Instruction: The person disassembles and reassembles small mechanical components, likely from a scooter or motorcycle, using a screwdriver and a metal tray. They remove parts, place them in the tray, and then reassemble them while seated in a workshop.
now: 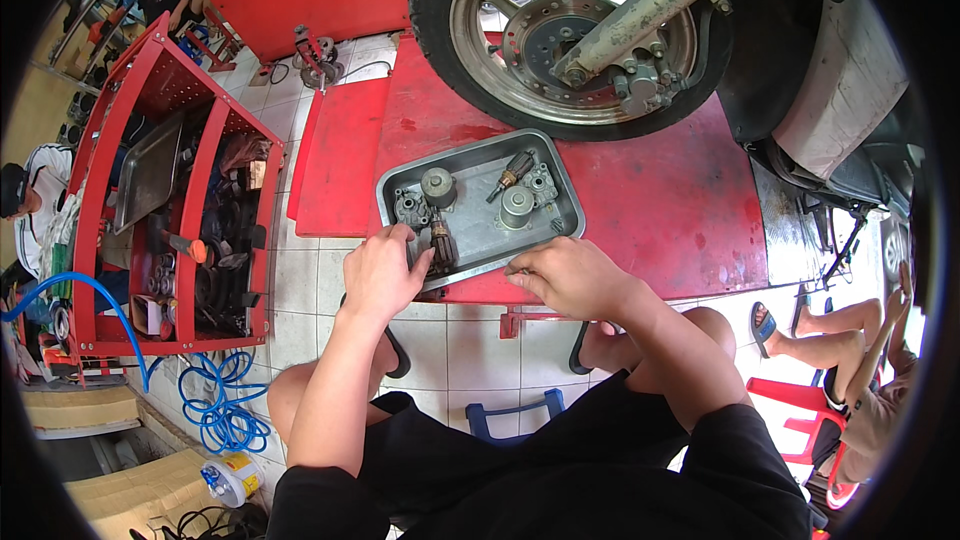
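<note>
- The flat red metal platform leaves us bare room on the right.
- Our rectangular grey metal tray sits by its near edge.
- Our left hand half-curls and our right hand bunches at the tray's near rim; we cannot tell either grip.
- A dark cylindrical armature lies beside our left hand.

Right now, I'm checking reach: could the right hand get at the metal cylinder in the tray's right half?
Likely yes: the right hand is at the near edge of the tray, and nothing visible blocks the cylinder.
</note>
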